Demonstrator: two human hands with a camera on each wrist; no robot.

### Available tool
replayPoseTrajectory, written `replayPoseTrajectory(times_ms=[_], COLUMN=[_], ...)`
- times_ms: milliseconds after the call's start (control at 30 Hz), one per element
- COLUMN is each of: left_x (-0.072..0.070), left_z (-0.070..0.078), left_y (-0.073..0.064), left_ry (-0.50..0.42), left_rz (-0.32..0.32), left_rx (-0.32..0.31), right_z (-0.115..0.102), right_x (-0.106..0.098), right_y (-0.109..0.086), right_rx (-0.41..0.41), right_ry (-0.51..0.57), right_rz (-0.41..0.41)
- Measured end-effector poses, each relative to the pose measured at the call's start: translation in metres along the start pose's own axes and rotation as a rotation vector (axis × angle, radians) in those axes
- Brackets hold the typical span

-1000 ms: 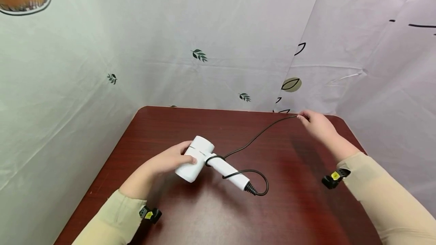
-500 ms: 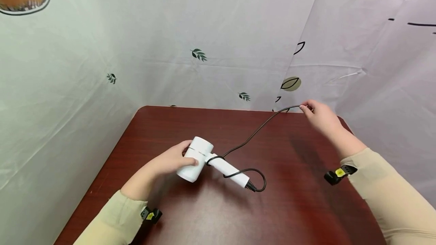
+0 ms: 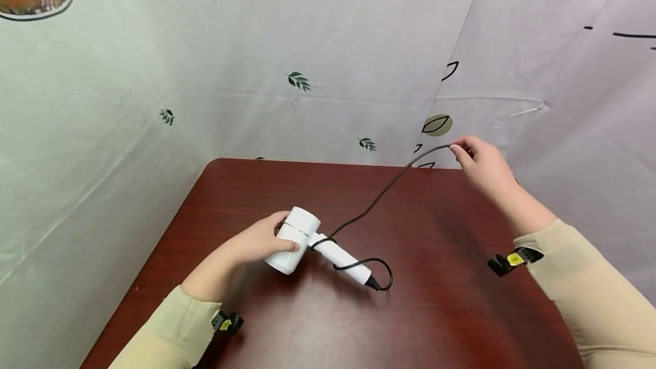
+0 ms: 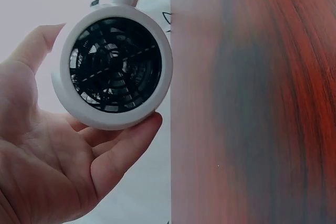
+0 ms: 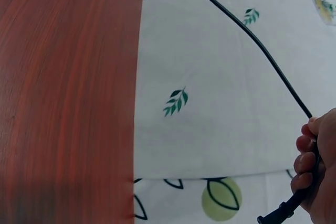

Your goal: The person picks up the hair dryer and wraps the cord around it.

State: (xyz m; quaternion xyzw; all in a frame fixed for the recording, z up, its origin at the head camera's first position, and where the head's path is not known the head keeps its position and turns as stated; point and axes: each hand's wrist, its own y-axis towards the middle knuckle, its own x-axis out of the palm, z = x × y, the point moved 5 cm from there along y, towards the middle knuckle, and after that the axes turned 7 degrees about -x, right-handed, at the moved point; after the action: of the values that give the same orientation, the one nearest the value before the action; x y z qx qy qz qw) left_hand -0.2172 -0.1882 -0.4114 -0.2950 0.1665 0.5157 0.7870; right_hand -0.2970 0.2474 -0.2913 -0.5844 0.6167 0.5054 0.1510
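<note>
My left hand (image 3: 258,239) grips the barrel of a white hair dryer (image 3: 335,256), thumb across its near side. In the left wrist view the round black grille of the hair dryer (image 4: 59,72) faces the camera, with fingers curled beneath it. The handle points right and toward me, and the black cord (image 3: 385,189) loops around it. Up at the back right, my right hand (image 3: 484,167) pinches that cord and draws it in a rising curve. The right wrist view shows the cord (image 5: 252,36) running through the fist, its plug end (image 5: 278,214) sticking out below.
A dark red wooden table (image 3: 246,187) lies beneath both hands. White fabric (image 3: 328,33) printed with leaves hangs behind the table and at both sides. Each sleeve carries a small black wrist camera (image 3: 512,261).
My right hand has risen and moved slightly right, lifting the cord higher. The loop by the handle's end has become smaller. My left hand keeps its grip on the hair dryer almost in place.
</note>
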Motion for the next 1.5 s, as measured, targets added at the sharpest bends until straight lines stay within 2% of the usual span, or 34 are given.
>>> replayPoseTrajectory(times_ms=[233, 633, 933, 1200, 1500], left_x=[0.000, 0.000, 0.000, -0.004, -0.007], left_z=[-0.003, -0.003, -0.001, 0.001, 0.001], left_y=[0.002, 0.005, 0.006, 0.011, 0.017], left_ry=[-0.018, 0.026, 0.040, 0.067, 0.014], left_rz=[0.007, 0.049, 0.080, 0.132, 0.174], left_rx=[-0.006, -0.033, -0.047, -0.072, -0.113], right_z=[-0.019, -0.054, -0.087, -0.117, -0.150], right_x=[-0.009, -0.026, -0.035, -0.041, -0.046], right_y=[0.001, 0.006, 0.003, -0.010, -0.028], right_rx=[-0.030, -0.122, -0.189, -0.324, -0.454], right_ry=[0.033, 0.098, 0.149, 0.158, 0.160], right_rz=[0.055, 0.177, 0.225, 0.285, 0.311])
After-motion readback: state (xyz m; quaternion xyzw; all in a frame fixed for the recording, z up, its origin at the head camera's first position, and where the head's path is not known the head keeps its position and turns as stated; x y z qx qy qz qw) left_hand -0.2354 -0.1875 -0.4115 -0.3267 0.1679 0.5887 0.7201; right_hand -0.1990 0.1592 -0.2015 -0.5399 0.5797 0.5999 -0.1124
